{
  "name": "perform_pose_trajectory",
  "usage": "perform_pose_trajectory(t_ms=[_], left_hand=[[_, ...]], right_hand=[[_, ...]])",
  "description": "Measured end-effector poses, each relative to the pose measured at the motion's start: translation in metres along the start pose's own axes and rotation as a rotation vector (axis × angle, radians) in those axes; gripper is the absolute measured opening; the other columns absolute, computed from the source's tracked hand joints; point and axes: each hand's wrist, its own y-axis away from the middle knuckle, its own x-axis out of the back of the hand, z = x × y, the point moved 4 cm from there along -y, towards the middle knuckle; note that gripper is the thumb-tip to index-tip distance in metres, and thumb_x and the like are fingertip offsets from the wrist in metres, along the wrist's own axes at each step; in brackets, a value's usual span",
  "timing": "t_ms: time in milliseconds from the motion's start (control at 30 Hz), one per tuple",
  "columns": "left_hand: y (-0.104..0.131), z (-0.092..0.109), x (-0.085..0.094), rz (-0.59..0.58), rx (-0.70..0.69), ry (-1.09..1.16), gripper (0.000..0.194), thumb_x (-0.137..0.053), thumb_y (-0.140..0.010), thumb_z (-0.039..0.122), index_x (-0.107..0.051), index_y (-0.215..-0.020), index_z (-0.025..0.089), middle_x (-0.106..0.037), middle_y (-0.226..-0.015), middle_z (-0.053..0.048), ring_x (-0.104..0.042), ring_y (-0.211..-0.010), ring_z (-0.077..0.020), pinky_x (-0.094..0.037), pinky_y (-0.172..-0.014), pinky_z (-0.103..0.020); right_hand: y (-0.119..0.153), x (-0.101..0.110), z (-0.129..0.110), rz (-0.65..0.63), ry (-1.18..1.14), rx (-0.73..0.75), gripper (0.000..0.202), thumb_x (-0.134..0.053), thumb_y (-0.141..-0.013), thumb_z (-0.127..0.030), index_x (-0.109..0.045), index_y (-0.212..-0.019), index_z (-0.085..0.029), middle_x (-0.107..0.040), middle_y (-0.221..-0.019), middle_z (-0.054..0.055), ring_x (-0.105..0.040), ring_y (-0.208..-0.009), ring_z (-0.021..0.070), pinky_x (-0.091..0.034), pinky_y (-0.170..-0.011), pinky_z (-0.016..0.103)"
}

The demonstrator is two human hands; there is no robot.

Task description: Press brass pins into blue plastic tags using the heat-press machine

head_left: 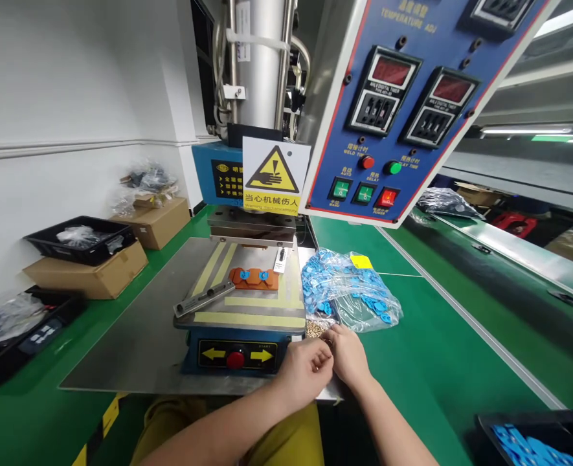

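My left hand (306,367) is closed with curled fingers beside the front right corner of the press base. Against it, my right hand (347,355) pinches at the edge of a pile of small brass-coloured parts (314,329). Whatever either hand holds is hidden by the fingers. Just behind them lies a clear plastic bag of blue plastic pieces (322,281). On the press plate (247,317) sits an orange-brown fixture (253,279) with two blue pieces (263,276) in it. A metal bar (203,299) lies at an angle to its left.
The press head (252,226) hangs above the fixture, bearing a warning sign (275,175). A blue control panel (388,116) juts out at upper right. A red button (235,360) is on the base front. Cardboard boxes (92,272) stand left; a black bin (539,421) is at lower right.
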Motion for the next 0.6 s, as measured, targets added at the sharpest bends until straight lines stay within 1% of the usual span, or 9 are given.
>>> perform_pose_trajectory(t_ms=[67, 133, 200, 300, 433, 500, 600], left_hand=[[0.003, 0.005, 0.008, 0.031, 0.082, 0.232, 0.009, -0.060, -0.077, 0.023, -0.057, -0.074, 0.016, -0.056, -0.058, 0.000, -0.056, -0.049, -0.0112, -0.042, -0.049, -0.020], [0.004, 0.011, 0.016, 0.050, 0.113, 0.386, 0.018, -0.065, -0.076, 0.031, -0.057, -0.076, 0.015, -0.057, -0.056, 0.000, -0.056, -0.048, -0.0114, -0.043, -0.049, -0.020], [0.003, 0.016, 0.022, 0.065, 0.109, 0.484, 0.026, -0.070, -0.074, 0.037, -0.058, -0.076, 0.014, -0.058, -0.055, 0.000, -0.057, -0.049, -0.0113, -0.043, -0.049, -0.020], [0.002, 0.019, 0.029, 0.077, 0.096, 0.572, 0.034, -0.074, -0.072, 0.043, -0.059, -0.077, 0.014, -0.058, -0.055, 0.000, -0.056, -0.050, -0.0101, -0.042, -0.050, -0.019], [0.004, 0.018, 0.036, 0.094, 0.083, 0.633, 0.035, -0.074, -0.074, 0.044, -0.058, -0.079, 0.014, -0.059, -0.058, 0.000, -0.055, -0.052, -0.0089, -0.041, -0.051, -0.019], [0.004, 0.018, 0.038, 0.087, 0.085, 0.685, 0.033, -0.074, -0.075, 0.042, -0.058, -0.079, 0.014, -0.060, -0.062, 0.000, -0.054, -0.052, -0.0079, -0.039, -0.051, -0.019], [0.003, 0.020, 0.040, 0.094, 0.151, 0.860, 0.031, -0.077, -0.071, 0.037, -0.057, -0.077, 0.014, -0.061, -0.068, 0.000, -0.052, -0.053, -0.0063, -0.037, -0.052, -0.018]], right_hand=[[-0.001, -0.002, -0.002, -0.001, 0.019, 0.013, 0.018, -0.053, -0.087, -0.018, -0.070, -0.082, -0.020, -0.066, -0.086, 0.006, -0.055, -0.086, 0.0204, -0.032, -0.072, 0.031], [-0.002, -0.005, -0.003, -0.010, 0.059, 0.022, 0.019, -0.052, -0.088, -0.019, -0.069, -0.080, -0.019, -0.066, -0.085, 0.006, -0.054, -0.086, 0.0212, -0.032, -0.071, 0.031], [-0.003, -0.007, -0.003, -0.008, 0.093, 0.023, 0.020, -0.051, -0.088, -0.019, -0.068, -0.077, -0.018, -0.065, -0.085, 0.007, -0.054, -0.085, 0.0214, -0.032, -0.070, 0.031], [-0.004, -0.009, -0.005, 0.012, 0.108, 0.036, 0.020, -0.051, -0.089, -0.019, -0.065, -0.075, -0.018, -0.064, -0.085, 0.007, -0.054, -0.083, 0.0203, -0.033, -0.071, 0.030], [-0.003, -0.010, -0.006, 0.031, 0.113, 0.048, 0.020, -0.049, -0.090, -0.019, -0.064, -0.075, -0.018, -0.063, -0.085, 0.007, -0.054, -0.083, 0.0199, -0.034, -0.072, 0.029], [-0.002, -0.010, -0.007, 0.032, 0.100, 0.042, 0.019, -0.048, -0.091, -0.020, -0.064, -0.079, -0.019, -0.063, -0.086, 0.007, -0.055, -0.084, 0.0203, -0.035, -0.072, 0.029], [-0.003, -0.012, -0.009, 0.021, 0.079, 0.047, 0.023, -0.044, -0.093, -0.019, -0.065, -0.082, -0.020, -0.064, -0.088, 0.007, -0.055, -0.085, 0.0203, -0.035, -0.072, 0.030]])
